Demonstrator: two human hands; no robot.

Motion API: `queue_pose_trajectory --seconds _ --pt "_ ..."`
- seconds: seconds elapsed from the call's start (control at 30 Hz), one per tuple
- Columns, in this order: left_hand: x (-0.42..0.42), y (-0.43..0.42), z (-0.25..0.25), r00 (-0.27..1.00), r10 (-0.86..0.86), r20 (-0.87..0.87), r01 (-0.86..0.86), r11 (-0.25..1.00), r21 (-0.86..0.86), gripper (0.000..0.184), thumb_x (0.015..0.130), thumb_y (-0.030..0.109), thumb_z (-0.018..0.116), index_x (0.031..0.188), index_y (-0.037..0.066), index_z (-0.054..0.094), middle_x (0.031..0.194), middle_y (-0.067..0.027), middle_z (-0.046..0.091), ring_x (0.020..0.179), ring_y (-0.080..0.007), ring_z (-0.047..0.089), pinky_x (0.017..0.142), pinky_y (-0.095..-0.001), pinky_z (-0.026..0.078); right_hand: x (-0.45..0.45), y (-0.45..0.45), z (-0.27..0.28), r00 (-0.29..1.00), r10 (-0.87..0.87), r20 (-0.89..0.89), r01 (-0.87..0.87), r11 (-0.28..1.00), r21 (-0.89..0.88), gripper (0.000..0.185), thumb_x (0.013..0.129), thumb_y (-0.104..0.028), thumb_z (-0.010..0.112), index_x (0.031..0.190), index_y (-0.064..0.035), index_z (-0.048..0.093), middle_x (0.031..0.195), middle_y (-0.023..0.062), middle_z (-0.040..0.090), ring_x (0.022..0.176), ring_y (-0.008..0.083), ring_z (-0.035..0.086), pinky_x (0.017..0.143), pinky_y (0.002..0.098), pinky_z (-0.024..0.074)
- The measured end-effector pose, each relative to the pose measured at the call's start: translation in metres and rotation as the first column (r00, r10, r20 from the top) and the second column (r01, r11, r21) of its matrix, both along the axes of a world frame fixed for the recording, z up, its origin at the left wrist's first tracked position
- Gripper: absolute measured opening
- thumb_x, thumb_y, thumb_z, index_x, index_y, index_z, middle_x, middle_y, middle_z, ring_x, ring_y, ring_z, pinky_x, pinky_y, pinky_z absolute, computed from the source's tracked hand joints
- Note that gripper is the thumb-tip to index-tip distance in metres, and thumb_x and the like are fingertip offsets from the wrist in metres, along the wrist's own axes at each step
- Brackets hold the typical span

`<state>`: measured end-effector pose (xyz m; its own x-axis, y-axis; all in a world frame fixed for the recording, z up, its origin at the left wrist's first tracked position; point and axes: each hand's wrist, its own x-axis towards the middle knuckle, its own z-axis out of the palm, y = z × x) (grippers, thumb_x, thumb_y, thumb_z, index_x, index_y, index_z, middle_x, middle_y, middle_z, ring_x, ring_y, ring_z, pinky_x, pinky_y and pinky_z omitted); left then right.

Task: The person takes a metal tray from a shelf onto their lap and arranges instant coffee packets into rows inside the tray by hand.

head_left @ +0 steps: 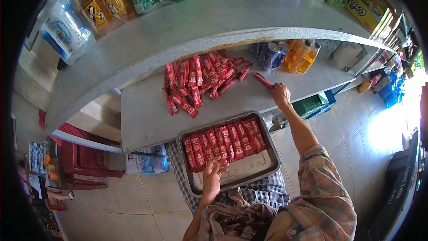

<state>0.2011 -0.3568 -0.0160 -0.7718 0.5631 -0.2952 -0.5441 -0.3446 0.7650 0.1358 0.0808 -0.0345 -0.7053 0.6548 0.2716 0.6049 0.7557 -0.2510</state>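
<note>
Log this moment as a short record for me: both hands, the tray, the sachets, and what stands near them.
Right hand: gripping one red sachet by its end
Left hand: empty, fingers spread loosely over the tray; contact unclear
Tray: partly filled, bare strip on the side nearer the person
Sachet row: red sachets side by side in the tray
Loose pile: red sachets heaped untidily on the grey shelf
Near the pile: dark blue cans, bottles of orange drink
</note>
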Motion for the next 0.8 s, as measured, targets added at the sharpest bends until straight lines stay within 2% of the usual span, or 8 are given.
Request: queue_pose_trajectory --seconds 0.07,0.13,0.2,0.37,0.43,0.5,0.63,0.8 --pt "-0.001 0.0 -0.001 1.0 -0.003 0.014 0.004 1.0 -0.013 0.035 0.096 0.026 0.052 0.123 0.004 0.049 0.106 -0.0098 0.062 0.099 -0.0199 0.06 0.084 -0.0338 0.047 0.005 -0.004 -0.001 0.998 0.024 -0.052 -0.021 0.998 0.057 0.023 0.083 -0.028 0.062 0.083 -0.0061 0.069 0.069 0.0091 0.065 0.059 0.027 0.063 0.057 0.0397 0.0513" --pt "-0.001 -0.001 -0.002 0.999 -0.025 0.024 0.026 0.999 -0.034 0.036 0.096 0.026 0.051 0.123 0.004 0.048 0.107 -0.0104 0.06 0.1 -0.0219 0.06 0.084 -0.0356 0.048 0.028 -0.027 0.023 0.972 -0.012 -0.235 -0.092 0.9 -0.426 0.023 0.085 -0.025 0.06 0.086 -0.0037 0.069 0.066 0.0089 0.064 0.057 0.0213 0.062 0.056 0.0347 0.0507" --pt "-0.002 0.001 -0.001 0.998 -0.042 0.036 0.042 0.999 -0.016 0.033 0.097 0.022 0.049 0.124 0.003 0.047 0.107 -0.011 0.059 0.1 -0.0228 0.06 0.083 -0.0361 0.05 0.058 -0.058 0.049 0.927 -0.097 -0.362 -0.245 0.574 -0.781 0.023 0.088 -0.021 0.057 0.089 -0.0018 0.069 0.064 0.004 0.061 0.055 0.0099 0.056 0.051 0.0249 0.0462" --pt "-0.002 0.002 -0.003 0.997 -0.074 0.028 0.074 0.997 -0.011 0.032 0.096 0.02 0.05 0.123 0.003 0.047 0.107 -0.0109 0.06 0.101 -0.0215 0.06 0.084 -0.0348 0.05 0.126 -0.126 0.046 0.949 -0.043 -0.312 -0.272 0.389 -0.88 0.021 0.087 -0.014 0.06 0.098 0.0038 0.066 0.073 0.0045 0.065 0.059 0.009 0.057 0.05 0.0228 0.0444" --pt "-0.003 0.004 -0.003 0.996 -0.091 0.017 0.092 0.996 -0.015 0.032 0.096 0.02 0.05 0.122 0.003 0.047 0.106 -0.0106 0.06 0.101 -0.0208 0.06 0.084 -0.0344 0.05 0.138 -0.148 0.037 0.931 -0.128 -0.341 -0.269 0.388 -0.881 0.022 0.087 -0.015 0.061 0.098 0.0044 0.065 0.073 0.0065 0.066 0.061 0.0098 0.059 0.05 0.0238 0.0461" --pt "-0.002 0.004 0.0 0.995 -0.096 0.025 0.097 0.995 -0.035 0.033 0.095 0.021 0.052 0.122 0.002 0.047 0.106 -0.0099 0.061 0.1 -0.0197 0.061 0.084 -0.0332 0.049 0.145 -0.158 0.028 0.95 -0.072 -0.303 -0.211 0.569 -0.795 0.024 0.086 -0.017 0.063 0.099 0.0031 0.065 0.07 0.0086 0.066 0.063 0.01 0.061 0.053 0.0251 0.0477" --pt "-0.003 0.004 0.004 0.997 -0.07 0.025 0.071 0.997 -0.026 0.031 0.094 0.019 0.054 0.12 0.003 0.049 0.105 -0.0093 0.061 0.097 -0.018 0.061 0.082 -0.0308 0.048 0.139 -0.181 0.051 0.997 0.031 -0.068 -0.06 0.874 -0.483 0.022 0.083 -0.022 0.064 0.096 -0.0047 0.066 0.069 0.0141 0.066 0.064 0.0283 0.065 0.061 0.0366 0.0505" --pt "-0.002 0.003 0.005 0.999 -0.011 0.05 0.011 1.0 -0.012 0.031 0.094 0.017 0.054 0.12 0.003 0.049 0.103 -0.0088 0.061 0.094 -0.0169 0.061 0.081 -0.0298 0.048 0.132 -0.183 0.054 0.995 0.102 0.018 -0.093 0.95 -0.297 0.022 0.079 -0.021 0.066 0.096 -0.0077 0.067 0.101 0.0132 0.065 0.089 0.0289 0.061 0.073 0.0362 0.0484"
